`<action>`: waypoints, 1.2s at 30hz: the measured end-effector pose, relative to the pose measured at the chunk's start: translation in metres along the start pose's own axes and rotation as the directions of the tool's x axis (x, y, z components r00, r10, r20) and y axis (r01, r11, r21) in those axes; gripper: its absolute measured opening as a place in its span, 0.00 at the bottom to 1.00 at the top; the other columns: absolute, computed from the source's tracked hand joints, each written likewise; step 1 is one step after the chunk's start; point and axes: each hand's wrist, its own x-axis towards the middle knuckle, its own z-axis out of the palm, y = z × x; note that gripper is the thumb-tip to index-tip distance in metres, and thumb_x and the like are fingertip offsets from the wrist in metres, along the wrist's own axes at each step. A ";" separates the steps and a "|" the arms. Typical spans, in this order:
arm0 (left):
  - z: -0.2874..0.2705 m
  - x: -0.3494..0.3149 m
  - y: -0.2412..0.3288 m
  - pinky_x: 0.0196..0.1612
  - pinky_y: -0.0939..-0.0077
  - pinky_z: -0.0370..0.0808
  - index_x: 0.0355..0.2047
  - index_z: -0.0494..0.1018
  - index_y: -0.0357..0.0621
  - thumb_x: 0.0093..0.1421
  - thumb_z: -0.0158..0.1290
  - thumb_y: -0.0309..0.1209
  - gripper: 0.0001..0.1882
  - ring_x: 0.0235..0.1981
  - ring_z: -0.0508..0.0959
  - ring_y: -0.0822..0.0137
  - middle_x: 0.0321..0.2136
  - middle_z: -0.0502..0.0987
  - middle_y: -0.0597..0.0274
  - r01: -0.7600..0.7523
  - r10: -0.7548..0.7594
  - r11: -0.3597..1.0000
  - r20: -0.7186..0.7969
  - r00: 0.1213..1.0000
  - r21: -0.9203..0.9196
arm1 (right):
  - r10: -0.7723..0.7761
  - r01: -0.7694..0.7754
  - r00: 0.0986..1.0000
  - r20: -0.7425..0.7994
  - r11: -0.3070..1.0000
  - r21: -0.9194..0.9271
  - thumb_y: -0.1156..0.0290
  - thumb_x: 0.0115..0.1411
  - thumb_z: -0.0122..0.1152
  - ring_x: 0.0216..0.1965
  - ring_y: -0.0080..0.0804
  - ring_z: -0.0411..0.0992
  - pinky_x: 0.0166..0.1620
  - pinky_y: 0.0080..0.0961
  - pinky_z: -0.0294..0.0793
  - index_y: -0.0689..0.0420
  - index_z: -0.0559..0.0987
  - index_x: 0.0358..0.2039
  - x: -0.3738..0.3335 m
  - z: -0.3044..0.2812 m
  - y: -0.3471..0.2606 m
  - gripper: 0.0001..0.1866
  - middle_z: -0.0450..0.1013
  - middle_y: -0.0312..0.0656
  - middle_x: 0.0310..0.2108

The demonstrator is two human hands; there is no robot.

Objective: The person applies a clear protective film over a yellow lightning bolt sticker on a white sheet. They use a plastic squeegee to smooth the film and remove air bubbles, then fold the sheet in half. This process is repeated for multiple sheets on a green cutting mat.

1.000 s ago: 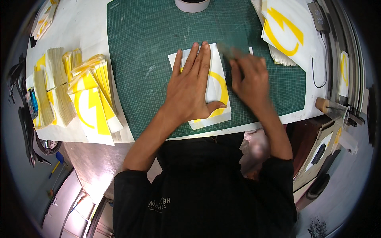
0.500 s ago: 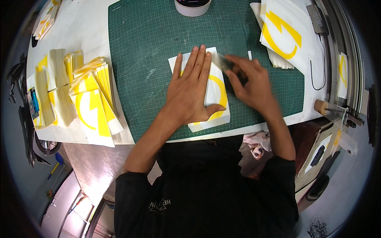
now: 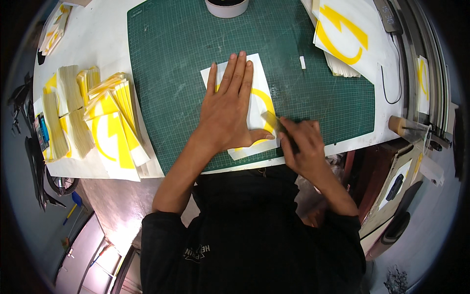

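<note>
White and yellow, one sheet [image 3: 258,105] lies on one green mat [image 3: 171,73] beneath the left hand [image 3: 225,112], which has its fingers partly spread and hides much of it; the right hand [image 3: 304,144], beside the sheet's right edge, pinches one flat tool [image 3: 270,119], its kind unclear; one round white object [image 3: 227,10] is cut off above.

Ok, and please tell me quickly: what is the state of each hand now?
Left hand: open, palm down on the sheet.
Right hand: closed, holding a flat tool; its exact kind cannot be told.
</note>
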 end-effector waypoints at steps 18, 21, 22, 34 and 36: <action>-0.024 -0.057 -0.011 0.78 0.38 0.47 0.71 0.69 0.55 0.63 0.64 0.49 0.38 0.78 0.56 0.47 0.76 0.60 0.54 -0.072 0.075 0.994 0.039 0.996 -0.084 | -0.279 0.305 0.946 0.166 0.940 -0.154 0.71 0.48 0.72 0.48 0.33 0.75 0.63 0.56 0.62 0.51 0.88 0.40 -0.035 -0.013 -0.005 0.16 0.78 0.32 0.44; -0.025 -0.056 -0.012 0.79 0.38 0.47 0.71 0.69 0.55 0.63 0.63 0.50 0.38 0.78 0.57 0.48 0.76 0.60 0.54 -0.062 0.066 0.993 0.038 0.997 -0.097 | -0.326 0.344 0.938 0.116 0.916 -0.208 0.70 0.50 0.74 0.48 0.32 0.75 0.64 0.55 0.62 0.50 0.88 0.42 -0.020 -0.003 -0.003 0.16 0.77 0.32 0.42; -0.025 -0.056 -0.012 0.79 0.38 0.46 0.71 0.69 0.55 0.63 0.63 0.51 0.38 0.78 0.57 0.48 0.76 0.60 0.54 -0.060 0.064 0.993 0.035 0.997 -0.104 | -0.327 0.345 0.938 0.116 0.915 -0.212 0.69 0.51 0.74 0.47 0.32 0.75 0.64 0.55 0.62 0.50 0.88 0.42 -0.016 -0.002 -0.004 0.16 0.77 0.33 0.42; -0.024 -0.055 -0.014 0.79 0.39 0.44 0.73 0.66 0.56 0.50 0.59 0.75 0.57 0.78 0.55 0.48 0.77 0.58 0.52 -0.073 0.080 0.990 0.058 0.995 -0.118 | -0.228 0.239 0.957 0.178 0.970 -0.037 0.67 0.58 0.75 0.42 0.32 0.74 0.56 0.47 0.63 0.53 0.86 0.50 0.023 0.011 -0.015 0.19 0.74 0.35 0.37; -0.023 -0.055 -0.016 0.79 0.39 0.43 0.74 0.65 0.57 0.50 0.59 0.75 0.57 0.78 0.55 0.49 0.77 0.58 0.53 -0.080 0.086 0.993 0.067 0.994 -0.089 | -0.184 0.192 0.966 0.182 0.981 -0.027 0.66 0.58 0.76 0.41 0.33 0.74 0.54 0.46 0.63 0.54 0.85 0.51 0.019 0.010 -0.014 0.21 0.74 0.36 0.37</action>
